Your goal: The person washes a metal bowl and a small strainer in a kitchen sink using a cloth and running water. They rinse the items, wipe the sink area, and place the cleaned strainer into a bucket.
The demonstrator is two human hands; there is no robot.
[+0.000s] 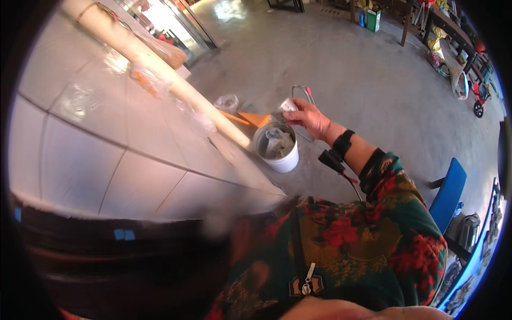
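Just above and right of a white plastic bucket [285,160], my right hand [310,118] grips a small white object [289,105] between thumb and fingers; its exact kind is unclear. A clear plastic bag and brownish refuse [279,145] lie inside the bucket. An orange dustpan [256,119] touches or stands behind the bucket's rim. Behind my hand rises a bent metal handle with a red part [308,91]. A black strap circles my right wrist, and a black device hangs by it. My left hand is out of view.
A white tiled surface [152,172] fills the left, with a pale pole [192,92] along its edge and plastic bags by it. A translucent bag [227,103] sits on the concrete floor. At right stand a blue bench [450,192] and a red wheeled toy [480,94].
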